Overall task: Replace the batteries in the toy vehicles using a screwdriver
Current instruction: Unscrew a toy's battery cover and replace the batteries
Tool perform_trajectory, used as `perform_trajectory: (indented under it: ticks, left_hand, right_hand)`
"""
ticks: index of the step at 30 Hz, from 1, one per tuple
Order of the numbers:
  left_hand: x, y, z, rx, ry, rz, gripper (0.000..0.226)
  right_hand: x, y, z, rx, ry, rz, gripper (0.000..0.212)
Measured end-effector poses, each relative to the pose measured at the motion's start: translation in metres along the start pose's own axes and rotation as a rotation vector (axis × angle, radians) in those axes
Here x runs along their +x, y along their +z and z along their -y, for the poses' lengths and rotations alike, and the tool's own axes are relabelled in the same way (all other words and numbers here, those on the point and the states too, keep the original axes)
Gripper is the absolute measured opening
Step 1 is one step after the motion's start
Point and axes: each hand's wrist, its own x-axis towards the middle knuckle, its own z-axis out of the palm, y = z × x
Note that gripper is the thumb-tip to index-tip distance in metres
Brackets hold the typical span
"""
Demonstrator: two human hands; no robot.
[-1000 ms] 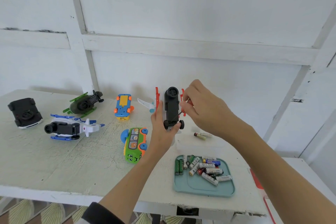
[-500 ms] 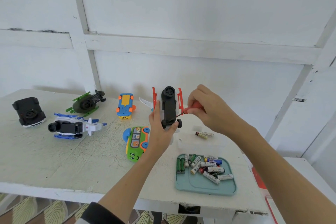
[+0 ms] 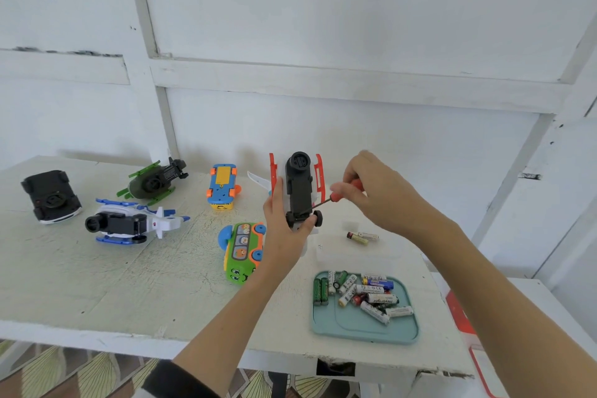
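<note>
My left hand [image 3: 284,229] grips a red, white and black toy helicopter [image 3: 298,186] above the table, its black underside turned towards me. My right hand [image 3: 378,191] pinches the red handle of a small screwdriver [image 3: 336,197]. The thin shaft slants down and left, with its tip on the toy's black underside near the wheels. A teal tray [image 3: 365,326] at the front right holds several batteries [image 3: 358,292]. Two loose batteries [image 3: 361,237] lie on the table behind the tray.
On the white table [image 3: 80,275] lie other toys: a black car [image 3: 50,195], a blue and white helicopter [image 3: 132,221], a green helicopter [image 3: 153,181], a blue and orange vehicle [image 3: 221,186] and a green bus [image 3: 242,249]. A clear plastic box [image 3: 352,258] sits behind the tray.
My right hand has slid down and to the right along the screwdriver, so the red handle now shows. The view has tilted slightly; the toy stays in my left hand.
</note>
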Motion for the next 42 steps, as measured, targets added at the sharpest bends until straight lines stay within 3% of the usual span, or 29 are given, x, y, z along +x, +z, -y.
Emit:
perform_trajectory:
  ticks: [2, 4, 6, 9, 10, 12, 14, 16, 19, 21, 23, 25, 28, 31, 33, 35, 37, 39, 42]
  left_hand:
    - [-0.001, -0.002, -0.002, 0.021, -0.013, -0.011, 0.084]
    - [-0.001, -0.003, -0.004, 0.006, -0.007, -0.011, 0.086]
    - [-0.001, -0.003, -0.004, -0.006, 0.013, -0.002, 0.088]
    - [-0.004, -0.001, -0.005, 0.030, 0.025, 0.011, 0.088]
    - [-0.005, -0.001, -0.005, 0.028, 0.020, 0.012, 0.087]
    - [-0.005, -0.002, -0.003, 0.028, 0.009, 0.012, 0.087]
    - [-0.005, -0.003, -0.004, 0.039, 0.013, 0.002, 0.086]
    - [-0.006, -0.003, -0.006, 0.039, 0.015, 0.003, 0.086]
    - [-0.007, -0.002, -0.009, 0.052, 0.030, 0.013, 0.086]
    - [-0.007, -0.002, -0.009, 0.043, 0.034, 0.011, 0.086]
    - [-0.007, -0.003, -0.011, 0.031, 0.027, 0.012, 0.086]
    - [-0.007, -0.003, -0.011, 0.037, 0.020, -0.001, 0.086]
    - [-0.008, -0.005, -0.010, 0.043, 0.014, -0.009, 0.086]
    - [-0.009, -0.008, -0.009, 0.059, -0.004, -0.009, 0.085]
    - [-0.008, -0.009, -0.009, 0.067, -0.009, -0.012, 0.084]
    - [-0.007, -0.010, -0.012, 0.057, -0.003, -0.021, 0.084]
    - [-0.007, -0.011, -0.015, 0.034, -0.003, -0.028, 0.083]
    - [-0.006, -0.010, -0.020, 0.024, 0.006, -0.027, 0.084]
    - [-0.007, -0.009, -0.023, 0.036, -0.001, -0.018, 0.085]
  right_hand:
    - [-0.005, -0.003, 0.003, 0.201, -0.106, 0.019, 0.009]
    - [-0.009, -0.004, 0.009, 0.277, -0.159, 0.006, 0.012]
    - [-0.006, -0.001, 0.012, 0.187, -0.209, -0.111, 0.007]
    - [-0.001, 0.000, 0.015, -0.137, -0.128, -0.097, 0.035]
    - [-0.001, 0.000, 0.016, -0.142, -0.145, -0.080, 0.031]
    - [-0.004, -0.001, 0.019, 0.032, -0.252, -0.053, 0.002]
    - [-0.004, -0.002, 0.024, 0.095, -0.298, -0.028, 0.015]
    - [-0.003, -0.002, 0.029, -0.005, -0.241, -0.043, 0.007]
    - [0.001, -0.006, 0.034, -0.345, -0.080, -0.045, 0.029]
    - [0.001, -0.004, 0.033, -0.263, -0.100, -0.058, 0.026]
    - [0.000, -0.002, 0.032, 0.055, -0.197, -0.026, 0.005]
    - [0.001, -0.003, 0.029, 0.216, -0.214, 0.024, 0.018]
    - [0.002, -0.002, 0.028, 0.115, -0.085, -0.018, 0.006]
    - [0.004, 0.001, 0.022, -0.274, 0.101, -0.021, 0.039]
    - [0.000, 0.001, 0.020, -0.201, 0.057, -0.038, 0.037]
    - [-0.005, -0.003, 0.019, 0.082, -0.073, 0.000, 0.017]
    - [-0.006, -0.008, 0.021, 0.234, -0.135, 0.079, 0.014]
    - [-0.004, -0.008, 0.021, 0.226, -0.134, 0.051, 0.014]
    - [0.001, -0.006, 0.020, -0.048, -0.034, -0.012, 0.028]
